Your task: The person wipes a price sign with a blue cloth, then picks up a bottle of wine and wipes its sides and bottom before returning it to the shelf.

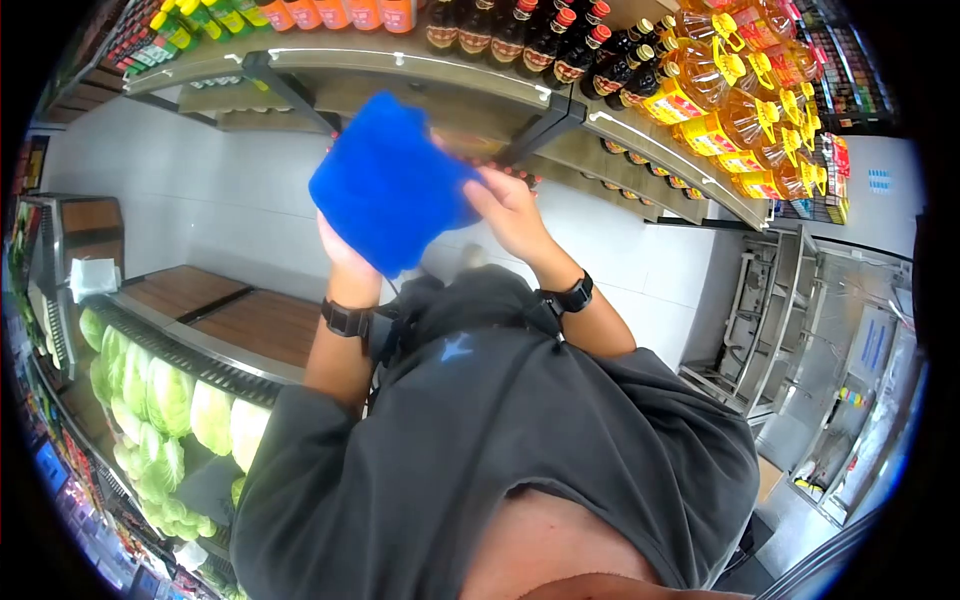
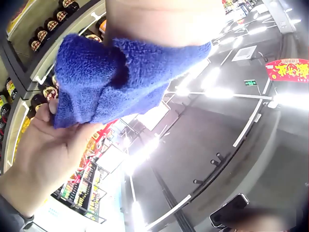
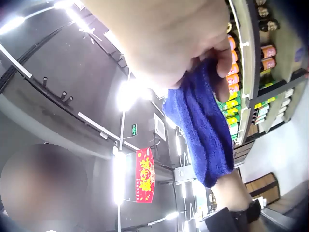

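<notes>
A blue cloth (image 1: 390, 185) hangs between both hands above the person's lap in the head view. The left hand (image 1: 345, 255) is under its lower left side, its fingers covered by the cloth. At the cloth's right edge, the right hand (image 1: 512, 212) grips it with thumb and curled fingers. The left wrist view shows the fuzzy cloth (image 2: 111, 82) wrapped against the left hand (image 2: 164, 21), with the right hand (image 2: 55, 150) pinching a corner. In the right wrist view, the right hand (image 3: 169, 43) holds the bunched cloth (image 3: 203, 125), which hangs down over the left hand.
Shelves (image 1: 400, 75) with dark bottles (image 1: 520, 40), orange bottles (image 1: 340, 12) and yellow oil bottles (image 1: 740, 120) stand in front. Cabbages (image 1: 170, 390) fill a rack at the left, beside a brown-panelled counter (image 1: 250, 325). Metal racks (image 1: 775, 320) are at the right.
</notes>
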